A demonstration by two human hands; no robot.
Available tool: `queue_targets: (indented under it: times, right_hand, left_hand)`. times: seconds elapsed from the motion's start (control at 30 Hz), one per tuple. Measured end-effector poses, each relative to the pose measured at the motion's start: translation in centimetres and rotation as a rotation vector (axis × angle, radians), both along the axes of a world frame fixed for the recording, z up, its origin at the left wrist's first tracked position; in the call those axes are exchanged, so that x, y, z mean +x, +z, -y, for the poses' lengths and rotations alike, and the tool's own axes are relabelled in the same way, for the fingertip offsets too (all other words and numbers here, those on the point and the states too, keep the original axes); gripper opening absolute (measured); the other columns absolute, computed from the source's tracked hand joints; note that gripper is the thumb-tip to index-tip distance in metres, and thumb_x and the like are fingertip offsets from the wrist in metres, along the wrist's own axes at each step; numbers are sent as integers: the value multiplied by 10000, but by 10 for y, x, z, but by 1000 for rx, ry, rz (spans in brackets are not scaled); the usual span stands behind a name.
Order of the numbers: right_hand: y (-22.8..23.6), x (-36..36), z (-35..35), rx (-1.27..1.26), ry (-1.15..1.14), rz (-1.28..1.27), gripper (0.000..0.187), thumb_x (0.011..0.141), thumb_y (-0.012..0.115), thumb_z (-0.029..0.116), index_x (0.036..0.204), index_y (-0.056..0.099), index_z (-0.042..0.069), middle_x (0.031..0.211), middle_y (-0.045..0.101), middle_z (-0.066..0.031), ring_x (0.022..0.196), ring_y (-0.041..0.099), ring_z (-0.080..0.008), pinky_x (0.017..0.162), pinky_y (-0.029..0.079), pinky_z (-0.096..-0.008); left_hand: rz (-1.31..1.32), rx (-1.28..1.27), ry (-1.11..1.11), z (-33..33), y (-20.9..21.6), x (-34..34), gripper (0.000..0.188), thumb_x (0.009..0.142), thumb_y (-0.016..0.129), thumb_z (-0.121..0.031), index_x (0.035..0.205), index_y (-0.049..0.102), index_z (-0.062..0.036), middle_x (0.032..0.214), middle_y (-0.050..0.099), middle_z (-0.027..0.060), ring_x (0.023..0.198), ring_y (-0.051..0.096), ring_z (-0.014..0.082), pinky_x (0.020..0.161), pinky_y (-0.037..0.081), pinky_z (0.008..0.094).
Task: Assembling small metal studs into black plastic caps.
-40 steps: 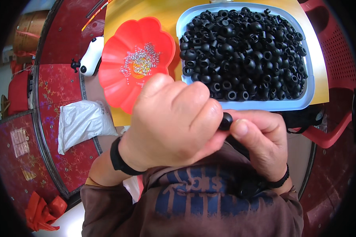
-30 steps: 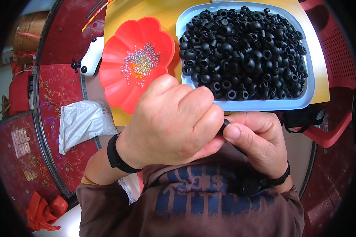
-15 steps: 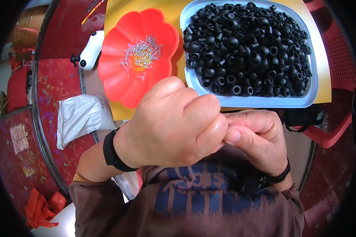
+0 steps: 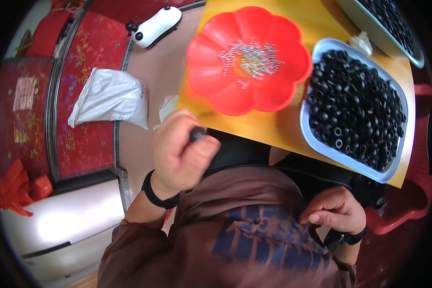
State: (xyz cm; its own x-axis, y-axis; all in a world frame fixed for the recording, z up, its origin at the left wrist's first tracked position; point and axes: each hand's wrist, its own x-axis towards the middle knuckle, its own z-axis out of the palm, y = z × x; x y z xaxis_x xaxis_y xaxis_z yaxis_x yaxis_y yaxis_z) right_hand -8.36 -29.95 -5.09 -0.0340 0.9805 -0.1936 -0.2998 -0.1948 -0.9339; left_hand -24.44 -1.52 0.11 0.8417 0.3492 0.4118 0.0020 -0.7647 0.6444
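My left hand (image 4: 180, 153) is closed over the floor beside the table's front left edge. A small black rounded part (image 4: 197, 133) sticks out between its thumb and curled fingers. Low on the right, in front of my shirt, my right hand (image 4: 338, 211) has its fingers and thumb drawn together; whatever may be in them is hidden. A red flower-shaped bowl (image 4: 206, 84) on the table holds many small shiny metal pieces (image 4: 254, 60). To its right, a light blue tray (image 4: 306, 127) is heaped with small black hollow parts (image 4: 355, 103).
A second tray (image 4: 386, 29) of black parts stands at the far right of the yellow table (image 4: 245, 126). Behind the blue tray lies a crumpled white bag (image 4: 361, 43). A white sack (image 4: 113, 98) and a white ride-on toy (image 4: 157, 28) are on the floor at left. A red plastic chair (image 4: 403, 206) stands at right.
My hands have parted from each other: the left moved left with the black part showing, the right moved down and right. The view has swung, bringing the second tray into sight.
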Motion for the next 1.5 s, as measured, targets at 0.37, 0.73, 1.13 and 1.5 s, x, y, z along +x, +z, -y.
queue_targets:
  times: [0.37, 0.73, 1.13, 1.5]
  right_hand:
    - [-7, -21, 52, -541, 134, 5, 184, 891, 597, 136, 920, 670, -31, 802, 679, -52, 728, 612, -98, 696, 487, -222]
    - [-22, -37, 87, -788, 284, 326, 257, 862, 584, 231, 950, 674, 7, 852, 684, -105, 815, 637, -188, 739, 482, -272]
    - [-141, -55, 153, -793, -285, 370, 216, 769, 508, -11, 946, 623, -53, 830, 650, -86, 822, 612, -187, 754, 440, -246]
    - [-77, -72, 110, -626, -218, -259, 166, 836, 584, 45, 981, 636, -17, 783, 657, -39, 730, 619, -134, 749, 480, -259]
  left_hand:
    - [435, -1312, 563, -81, -85, -62, 298, 932, 513, -352, 848, 530, -67, 617, 425, -33, 481, 349, 67, 496, 310, 229]
    - [189, -1384, 575, -125, -112, -50, 261, 890, 568, -338, 943, 546, -84, 672, 483, -27, 494, 371, 74, 515, 332, 251]
    - [96, -1390, 547, -116, -118, -26, 308, 912, 545, -298, 1125, 487, -83, 884, 591, 73, 629, 586, 147, 596, 474, 286]
    - [382, -759, 611, -82, -72, -16, 288, 925, 539, -228, 1143, 531, -41, 988, 533, 27, 732, 476, 71, 680, 396, 225]
